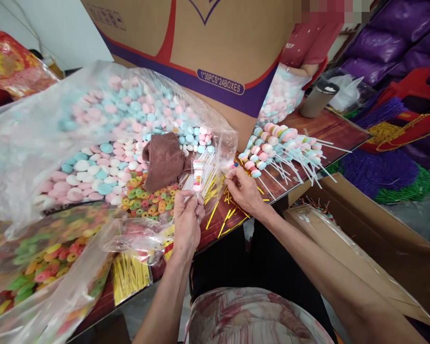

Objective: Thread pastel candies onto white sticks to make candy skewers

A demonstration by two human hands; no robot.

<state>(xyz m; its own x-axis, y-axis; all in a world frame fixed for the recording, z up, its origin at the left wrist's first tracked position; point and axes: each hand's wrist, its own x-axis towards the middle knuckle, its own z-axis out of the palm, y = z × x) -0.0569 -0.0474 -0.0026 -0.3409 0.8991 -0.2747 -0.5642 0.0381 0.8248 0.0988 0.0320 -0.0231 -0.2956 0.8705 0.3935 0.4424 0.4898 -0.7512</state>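
Note:
My left hand (189, 212) is closed on the lower end of a candy stick in a printed wrapper (198, 175), which points upward and away from me. My right hand (246, 191) has thumb and forefinger pinched together, just above gold twist ties (232, 208) scattered on the table; what the fingertips hold, if anything, is too small to name. White sticks (210, 167) lie in a bundle behind the wrapped candy. To the right of my right hand, marshmallow skewers (286, 141) are piled with their sticks toward me.
A clear bag (129, 79) of marshmallows (89, 174) and gummy rings (154, 203) cover the left. A brown cloth (165, 160) lies among them. A large carton (200, 48) stands behind. A person in a red shirt (310, 43) and a tumbler (317, 99) are beyond; an open box (372, 239) sits below right.

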